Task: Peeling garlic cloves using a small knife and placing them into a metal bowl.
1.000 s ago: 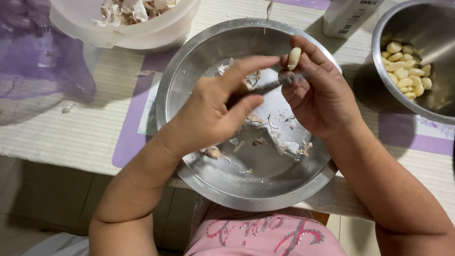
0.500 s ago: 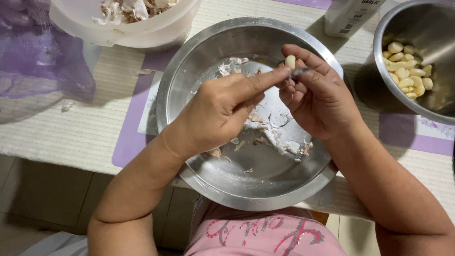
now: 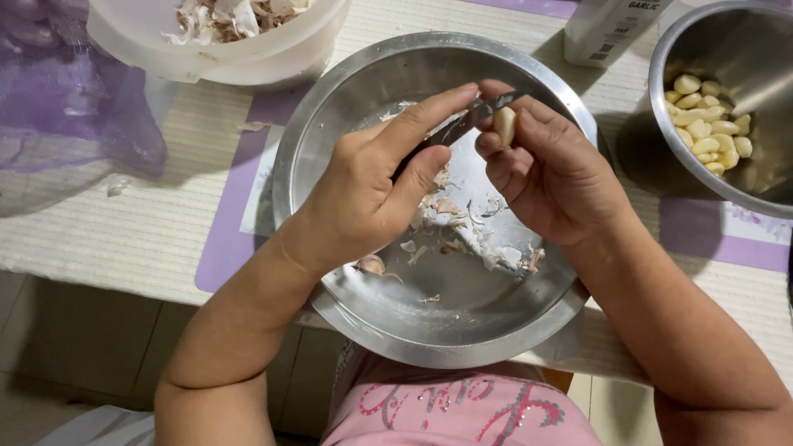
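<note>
Knife (image 3: 462,125) handle probably inside left hand (image 3: 376,190)

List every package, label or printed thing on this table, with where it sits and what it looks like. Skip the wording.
White carton: top edge of the view, between the middle steel bowl and the right steel bowl of peeled garlic; boxy, white, with dark print and a small barcode panel low on its face.
Purple mesh bag: top left corner, crumpled; no label shows.
No screens or signs.
</note>
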